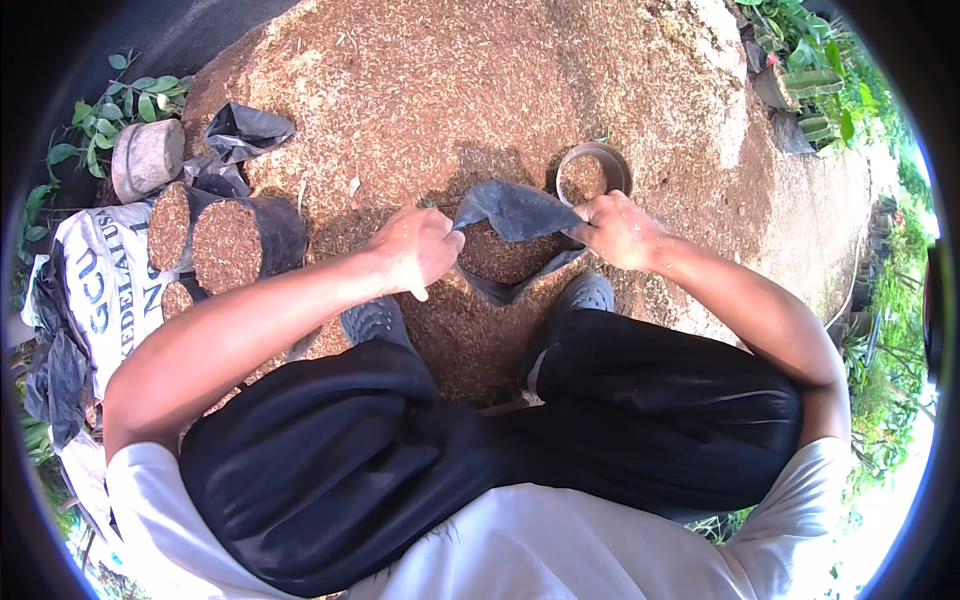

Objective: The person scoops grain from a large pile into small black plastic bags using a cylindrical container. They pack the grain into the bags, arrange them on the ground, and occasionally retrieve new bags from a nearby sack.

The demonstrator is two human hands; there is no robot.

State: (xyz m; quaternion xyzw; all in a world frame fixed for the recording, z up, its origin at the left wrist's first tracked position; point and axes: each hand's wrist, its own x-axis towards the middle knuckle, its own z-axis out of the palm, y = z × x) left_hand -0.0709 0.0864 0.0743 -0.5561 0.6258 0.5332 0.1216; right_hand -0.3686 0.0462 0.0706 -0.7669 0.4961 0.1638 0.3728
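Between my feet stands a black plastic planting bag [515, 212], part filled with brown, crumbly growing mix [505, 255]. My left hand [418, 246] pinches the left side of its rim, fingers closed. The right side of the rim is gripped by my right hand [618, 230]. Stretched between both hands, the bag's mouth gapes, and its far edge folds up while the near edge sags. Just beyond my right hand a round pot or cup [592, 172] sits on the mix with some of it inside.
A wide heap of brown mix [450, 80] spreads ahead. Filled black bags [228, 245] stand at the left beside a white printed sack [105, 275], a round grey block [148, 160] and crumpled black plastic [247, 132]. Potted plants [800, 90] line the right edge.
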